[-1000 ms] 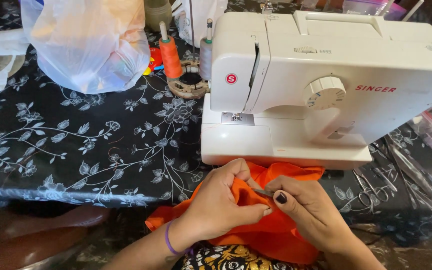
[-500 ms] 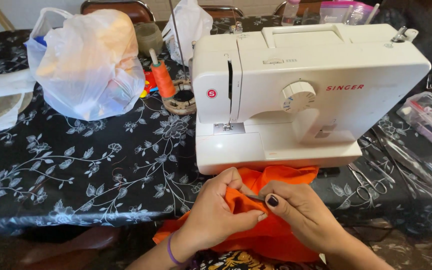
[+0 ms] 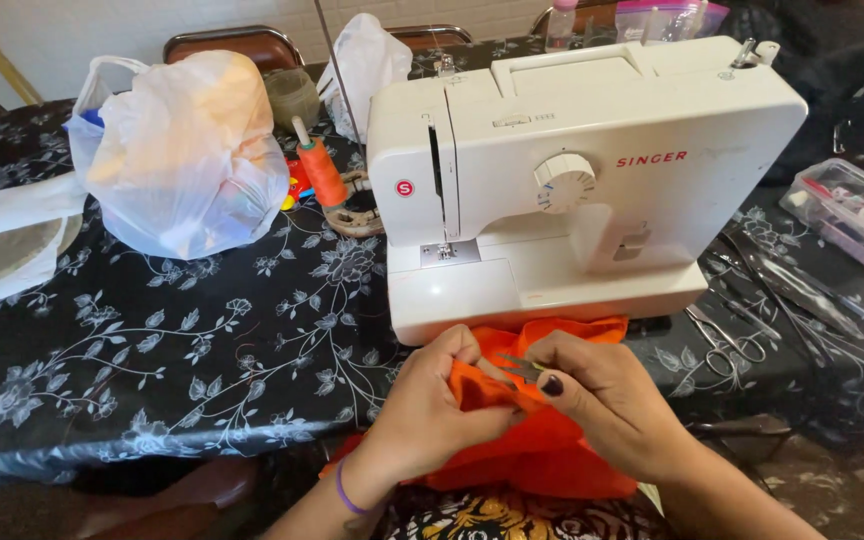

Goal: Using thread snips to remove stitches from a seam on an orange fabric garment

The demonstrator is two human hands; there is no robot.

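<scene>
Clearly both hands work 1 orange cloth [image 3: 542, 450] at the lower centre of the frame, just in front of 1 white sewing machine [image 3: 572, 170]. The left hand [image 3: 432, 415] is pinched shut on a fold; the right hand [image 3: 607, 400] closes on a small metal tool, likely a snip or ripper, at the seam. Doing this well probably means keeping the fold taut and the tip shallow. Counted on the tabletop [image 3: 152, 340]: 1 orange spool [image 3: 322, 175], 1 bag [image 3: 187, 150], 1 scissors [image 3: 727, 340].

white sewing machine [image 3: 572, 190], plastic bag [image 3: 187, 160], scissors [image 3: 727, 345].
</scene>
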